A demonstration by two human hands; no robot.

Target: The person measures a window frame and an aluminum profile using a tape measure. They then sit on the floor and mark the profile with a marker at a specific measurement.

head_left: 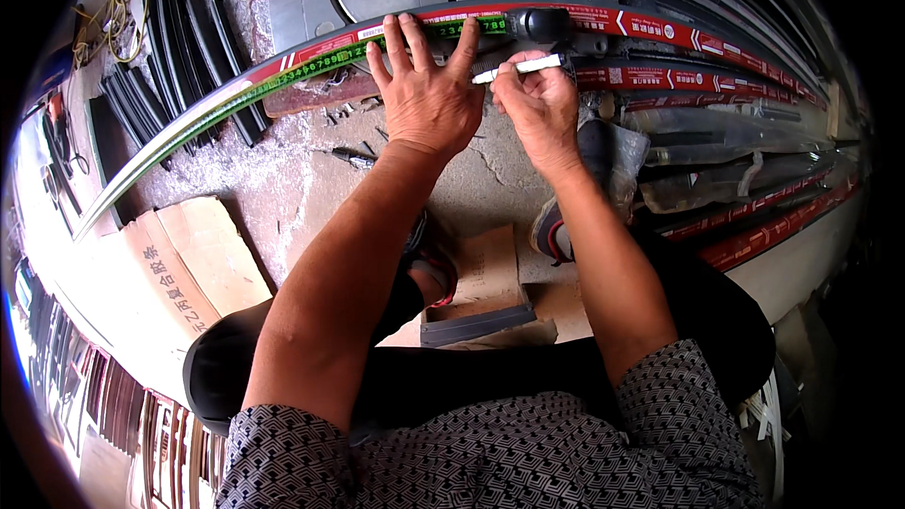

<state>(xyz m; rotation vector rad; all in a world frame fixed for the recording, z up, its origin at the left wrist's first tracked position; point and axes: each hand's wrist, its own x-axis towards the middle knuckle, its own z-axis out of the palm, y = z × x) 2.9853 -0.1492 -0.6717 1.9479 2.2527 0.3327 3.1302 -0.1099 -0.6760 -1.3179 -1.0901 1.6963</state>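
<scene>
My left hand [429, 99] lies flat with its fingers spread, pressing on the green tape [311, 64] of a tape measure and the long profile under it. The profile [613, 21], wrapped in red printed film, runs across the far side and curves off to the left in the view. Just right of my left fingers sits the black tape measure case [542, 25]. My right hand [542, 106] is closed around a white marker pen [533, 65], its end pointing left beside my left thumb. The marker's exact contact point cannot be made out.
Black strips [184, 47] lie at the far left. More red-wrapped profiles [693, 78] and clear-wrapped lengths [726, 132] are stacked at right. A power-tool bit or similar small metal piece [353, 158] is on the floor, near a flattened cardboard box [193, 259]. My feet are below my arms.
</scene>
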